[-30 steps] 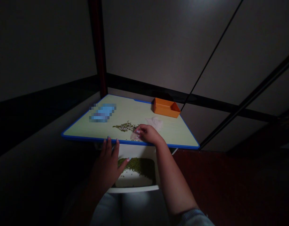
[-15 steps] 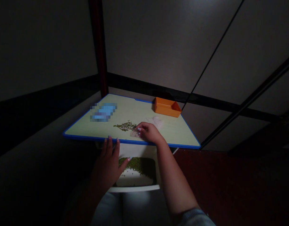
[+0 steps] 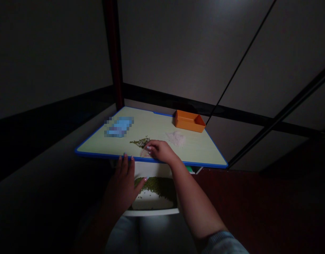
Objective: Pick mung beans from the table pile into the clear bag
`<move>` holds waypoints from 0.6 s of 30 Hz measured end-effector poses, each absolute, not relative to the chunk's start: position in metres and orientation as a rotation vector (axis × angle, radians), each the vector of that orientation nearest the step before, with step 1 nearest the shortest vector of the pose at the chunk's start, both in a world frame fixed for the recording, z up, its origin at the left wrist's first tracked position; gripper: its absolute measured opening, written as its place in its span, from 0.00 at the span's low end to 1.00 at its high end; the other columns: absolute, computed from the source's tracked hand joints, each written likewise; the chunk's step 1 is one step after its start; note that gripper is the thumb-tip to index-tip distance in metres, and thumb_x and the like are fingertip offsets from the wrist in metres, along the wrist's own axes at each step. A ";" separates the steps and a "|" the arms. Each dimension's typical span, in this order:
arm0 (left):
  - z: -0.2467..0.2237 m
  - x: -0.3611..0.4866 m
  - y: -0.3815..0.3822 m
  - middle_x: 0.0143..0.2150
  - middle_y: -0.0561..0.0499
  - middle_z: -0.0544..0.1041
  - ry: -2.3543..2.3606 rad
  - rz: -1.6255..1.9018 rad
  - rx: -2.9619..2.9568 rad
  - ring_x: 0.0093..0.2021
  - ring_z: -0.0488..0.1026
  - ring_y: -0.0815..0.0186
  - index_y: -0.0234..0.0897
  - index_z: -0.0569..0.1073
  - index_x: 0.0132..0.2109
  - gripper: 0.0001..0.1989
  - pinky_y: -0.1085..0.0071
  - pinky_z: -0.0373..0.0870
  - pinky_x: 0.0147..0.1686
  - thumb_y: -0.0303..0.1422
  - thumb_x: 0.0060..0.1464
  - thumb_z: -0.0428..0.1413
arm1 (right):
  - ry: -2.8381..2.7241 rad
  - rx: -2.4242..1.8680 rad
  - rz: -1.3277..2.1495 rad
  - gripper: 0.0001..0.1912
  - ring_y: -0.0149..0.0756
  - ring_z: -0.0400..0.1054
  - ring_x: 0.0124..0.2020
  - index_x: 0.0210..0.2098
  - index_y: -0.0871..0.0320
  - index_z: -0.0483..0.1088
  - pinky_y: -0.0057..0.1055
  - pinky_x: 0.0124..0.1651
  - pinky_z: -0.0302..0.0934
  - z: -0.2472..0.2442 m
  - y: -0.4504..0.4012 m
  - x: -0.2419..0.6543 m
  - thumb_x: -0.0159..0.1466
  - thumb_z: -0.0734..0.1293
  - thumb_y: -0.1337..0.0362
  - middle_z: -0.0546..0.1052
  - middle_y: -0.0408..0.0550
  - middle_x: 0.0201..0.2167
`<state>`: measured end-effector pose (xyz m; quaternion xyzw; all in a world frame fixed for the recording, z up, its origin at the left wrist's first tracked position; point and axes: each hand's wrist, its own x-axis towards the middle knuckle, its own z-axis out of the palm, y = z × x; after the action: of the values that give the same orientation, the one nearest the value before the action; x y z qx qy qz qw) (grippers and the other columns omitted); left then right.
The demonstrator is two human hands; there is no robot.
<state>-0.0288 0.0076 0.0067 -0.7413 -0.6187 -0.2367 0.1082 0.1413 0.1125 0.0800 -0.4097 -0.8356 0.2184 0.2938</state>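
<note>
My right hand is closed, fingers pinched around a translucent flat piece whose exact kind I cannot make out. It rests low on the pale tabletop, at the near side of a small scatter of green beans. My left hand is spread, its fingertips at the table's blue front edge and its thumb over the white drawer-like bin. More green beans lie heaped inside that bin, partly hidden by my left hand and right forearm.
A whitish, loose-looking heap lies right of my right hand. Behind it an orange open box stands near the back right edge. A blurred-out blue item lies at the left. Wall panels rise behind the table.
My right hand has slid left along the tabletop with the translucent piece, towards the front edge. The whitish heap shows more fully now. My left hand stays about where it was.
</note>
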 end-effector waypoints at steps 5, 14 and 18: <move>0.005 -0.029 0.008 0.68 0.26 0.51 -1.800 -0.718 -2.176 0.69 0.45 0.44 0.21 0.57 0.62 0.40 0.51 0.58 0.61 0.51 0.53 0.47 | -2.152 -1.028 0.715 0.12 0.31 0.71 0.40 0.39 0.57 0.74 0.26 0.45 0.61 0.085 0.111 0.155 0.62 0.60 0.71 0.79 0.44 0.39; 0.001 -0.030 0.010 0.68 0.28 0.52 -1.807 -0.733 -2.163 0.69 0.45 0.45 0.24 0.58 0.62 0.40 0.51 0.60 0.60 0.53 0.52 0.47 | -1.658 -1.735 0.238 0.11 0.35 0.71 0.33 0.40 0.54 0.74 0.28 0.38 0.60 0.083 0.123 0.199 0.62 0.61 0.66 0.79 0.48 0.32; -0.001 -0.030 0.011 0.68 0.28 0.52 -1.790 -0.750 -2.156 0.69 0.45 0.46 0.24 0.59 0.62 0.40 0.50 0.60 0.60 0.52 0.52 0.48 | -1.688 -1.841 0.172 0.10 0.38 0.72 0.35 0.40 0.54 0.74 0.32 0.40 0.59 0.080 0.126 0.193 0.62 0.63 0.63 0.79 0.51 0.33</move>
<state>-0.0303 0.0114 -0.0011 -0.7378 -0.6126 -0.2566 0.1201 0.1930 0.1258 0.0800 -0.6983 -0.6400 0.0654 0.3136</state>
